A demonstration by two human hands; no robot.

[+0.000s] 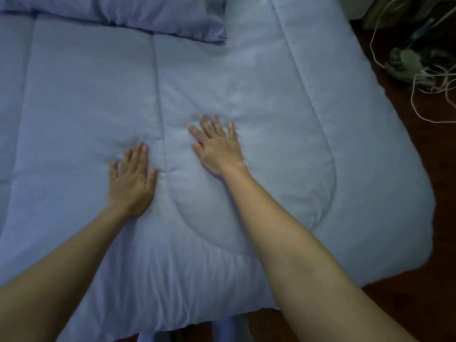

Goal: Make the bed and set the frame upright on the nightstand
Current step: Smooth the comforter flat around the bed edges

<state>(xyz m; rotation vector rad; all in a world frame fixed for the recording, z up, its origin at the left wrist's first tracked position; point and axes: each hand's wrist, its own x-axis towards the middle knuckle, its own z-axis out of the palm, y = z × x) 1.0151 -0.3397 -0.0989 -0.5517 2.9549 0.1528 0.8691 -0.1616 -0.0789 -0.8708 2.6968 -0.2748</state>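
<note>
Fingers (142,154) straight, slightly apart on L hand (130,180) & R hand (218,148). Palms press flat into puffy pale-blue quilted comforter (246,82), spread flat w/ rounded corner over dark wood floor (439,174). Smooth pillow (160,16) at far end.

Both hands (132,176) (217,146) flat, fingers spread

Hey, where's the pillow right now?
In the head view, the pillow lies at the top left, its near edge on the comforter, beyond the left hand.
</note>
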